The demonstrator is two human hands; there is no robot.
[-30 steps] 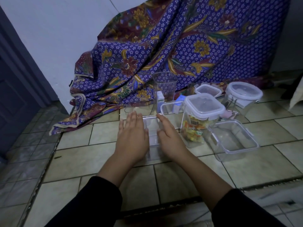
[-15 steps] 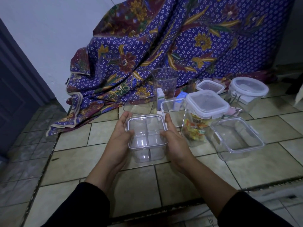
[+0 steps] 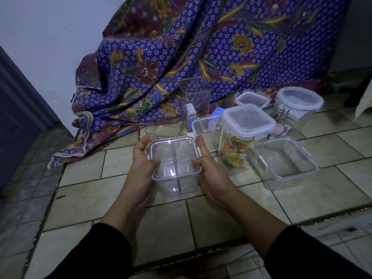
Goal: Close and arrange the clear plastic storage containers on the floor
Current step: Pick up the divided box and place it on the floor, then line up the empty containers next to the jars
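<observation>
A square clear container (image 3: 175,167) with inner dividers and its lid on top sits on the tiled floor between my hands. My left hand (image 3: 142,170) holds its left side, thumb on the lid edge. My right hand (image 3: 211,172) grips the right side the same way. To the right stands a lidded container with colourful sweets (image 3: 241,137), and beside that an open, empty rectangular container (image 3: 285,162). Behind are a tall open container (image 3: 195,97), a small lidded box (image 3: 252,100) and a round lidded tub (image 3: 298,105).
A purple patterned cloth (image 3: 201,47) hangs behind the containers and spreads onto the floor. A clear lid (image 3: 164,127) and another open container (image 3: 207,125) lie just behind my hands. A dark door (image 3: 16,109) stands at the left.
My hands moved from pressing flat on top of the lid to gripping the container's two sides. The container sits slightly nearer to me now.
</observation>
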